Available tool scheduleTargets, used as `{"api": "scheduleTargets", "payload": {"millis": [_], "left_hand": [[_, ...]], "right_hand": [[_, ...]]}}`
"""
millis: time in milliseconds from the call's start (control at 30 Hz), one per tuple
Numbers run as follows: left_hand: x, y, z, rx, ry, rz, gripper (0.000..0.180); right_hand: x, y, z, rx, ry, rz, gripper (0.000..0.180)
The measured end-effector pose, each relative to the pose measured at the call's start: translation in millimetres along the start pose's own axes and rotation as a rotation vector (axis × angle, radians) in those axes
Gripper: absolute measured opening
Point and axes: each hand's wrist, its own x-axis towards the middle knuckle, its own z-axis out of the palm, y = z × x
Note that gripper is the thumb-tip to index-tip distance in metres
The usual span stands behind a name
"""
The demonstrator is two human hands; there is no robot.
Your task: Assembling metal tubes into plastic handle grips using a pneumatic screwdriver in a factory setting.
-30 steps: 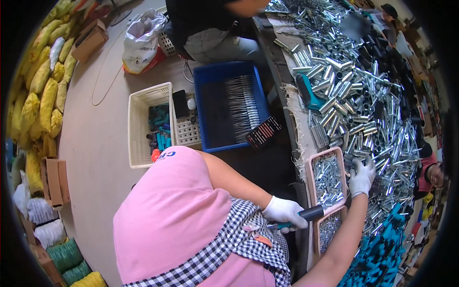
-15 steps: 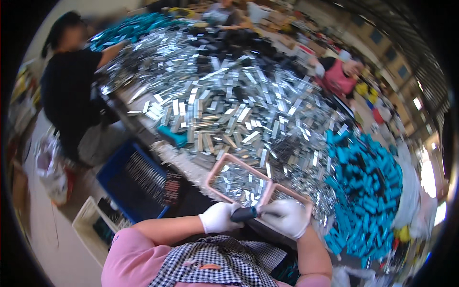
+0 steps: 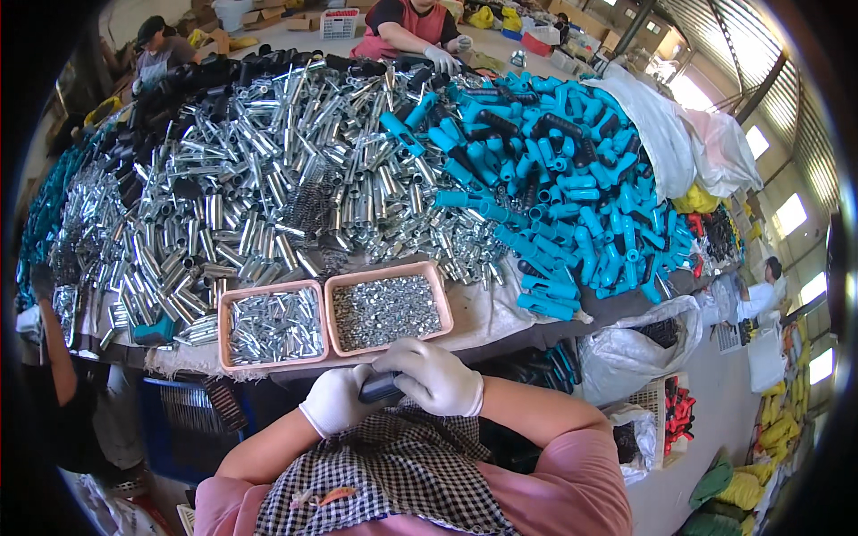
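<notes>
In front of my apron, my left hand (image 3: 335,402), in a white glove, is closed around a dark, rounded handle-like piece (image 3: 380,389). My right hand (image 3: 440,380), gloved too, lies over its upper end with fingers curled in; any small part under them is hidden. Just beyond the hands, two pink trays stand side by side at the table edge. The left tray (image 3: 223,332) contains small silvery pins, while the right tray (image 3: 447,314) has tiny metal pieces in it. Behind them spreads a big heap of shiny metal tubes (image 3: 268,192).
Teal handle pieces (image 3: 581,201) are piled on the right of the table. Below that corner stand a white sack (image 3: 639,362) and a crate with red parts (image 3: 677,415). A blue crate (image 3: 170,447) is at lower left. Co-workers are at the far side and left edge.
My view has swung to the right, bringing the teal pile and trays more central. My right hand has come from over a tray onto the handle-like piece, which my left hand still holds.
</notes>
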Motion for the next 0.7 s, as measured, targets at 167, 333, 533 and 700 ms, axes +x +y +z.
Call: {"api": "scheduleTargets", "payload": {"millis": [167,333,533,700], "left_hand": [[17,-4,4,-0.166,0.015,-0.026,0.049],[35,15,-29,-0.211,0.074,-0.286,0.049],[29,-2,-21,-0.201,0.164,-0.266,0.044],[24,-3,-12,-0.277,0.15,-0.241,0.043]], "right_hand": [[-1,31,-27,-0.074,0.0,-0.108,0.081],[56,117,-128,-0.034,0.277,0.12,0.056],[178,212,-201,-0.891,0.471,0.715,0.071],[179,240,-199,-0.636,0.766,0.636,0.063]]}}
